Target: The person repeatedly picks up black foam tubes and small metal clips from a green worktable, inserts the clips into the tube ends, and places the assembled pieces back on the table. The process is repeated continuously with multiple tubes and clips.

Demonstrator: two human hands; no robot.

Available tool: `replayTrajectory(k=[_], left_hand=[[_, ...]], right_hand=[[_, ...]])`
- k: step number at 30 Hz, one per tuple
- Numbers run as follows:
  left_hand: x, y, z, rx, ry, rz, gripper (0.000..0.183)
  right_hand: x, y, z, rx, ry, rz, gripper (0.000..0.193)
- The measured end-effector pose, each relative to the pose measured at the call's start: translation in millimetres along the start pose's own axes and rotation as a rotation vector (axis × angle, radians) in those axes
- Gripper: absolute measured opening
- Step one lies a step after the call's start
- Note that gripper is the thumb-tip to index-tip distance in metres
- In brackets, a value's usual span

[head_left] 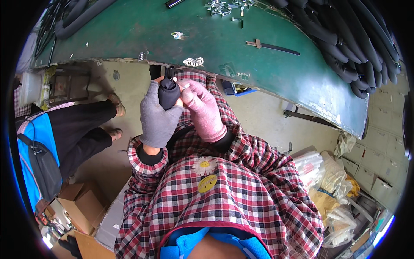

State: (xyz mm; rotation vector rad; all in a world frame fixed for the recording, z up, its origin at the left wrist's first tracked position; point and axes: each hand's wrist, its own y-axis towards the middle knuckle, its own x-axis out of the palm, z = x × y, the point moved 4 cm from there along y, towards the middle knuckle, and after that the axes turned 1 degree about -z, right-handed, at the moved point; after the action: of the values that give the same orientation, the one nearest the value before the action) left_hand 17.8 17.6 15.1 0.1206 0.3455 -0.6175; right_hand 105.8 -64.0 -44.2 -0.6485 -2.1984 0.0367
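Over my lap, just off the near edge of the bench, I hold a rounded black padded piece (168,96) with dark strip-like ends standing up at its top. My left hand (158,118), in a grey fingerless glove, is wrapped round it from the left. My right hand (203,111), in a pink fingerless glove, closes on its right side with thumb and fingers. The fingers partly cover the piece, so its exact kind cannot be made out.
The green bench (142,36) bears small metal clips (224,7), a caliper-like sliding tool (272,46) and a heap of black foam-covered tubes (345,43). A person (77,134) is at left. Cardboard boxes (82,205) and plastic bags (332,181) flank me.
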Motion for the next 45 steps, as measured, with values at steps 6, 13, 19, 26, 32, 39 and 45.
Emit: replayTrajectory(k=[6, 13, 19, 26, 32, 39, 45], left_hand=[[5.0, -4.1, -1.8, -0.09, -0.065, -0.094, 0.047], [17.3, -6.5, 4.7, 0.159, 0.113, -0.1, 0.053], [21.1, -8.4, 4.8, 0.206, 0.177, -0.083, 0.048], [24.7, -7.6, 3.2, 0.319, 0.279, -0.038, 0.047], [28.3, -9.3, 4.2, 0.367, 0.303, -0.041, 0.044], [18.7, 3.7, 13.9, 0.274, 0.332, -0.103, 0.047], [23.2, 7.8, 22.8, 0.336, 0.415, -0.091, 0.049]], right_hand=[[-6.3, 5.4, -44.5, -0.156, -0.012, 0.03, 0.036], [9.4, 27.2, -68.7, 0.095, 0.044, -0.14, 0.04], [7.0, 28.1, -65.0, 0.1, 0.106, -0.249, 0.039], [10.9, 26.2, -62.6, 0.078, 0.11, -0.194, 0.035], [5.8, 23.6, -53.5, 0.094, 0.112, -0.237, 0.036], [18.1, 35.3, -56.5, -0.084, 0.165, -0.304, 0.037], [5.9, 30.3, -70.1, -0.047, -0.006, -0.162, 0.056]])
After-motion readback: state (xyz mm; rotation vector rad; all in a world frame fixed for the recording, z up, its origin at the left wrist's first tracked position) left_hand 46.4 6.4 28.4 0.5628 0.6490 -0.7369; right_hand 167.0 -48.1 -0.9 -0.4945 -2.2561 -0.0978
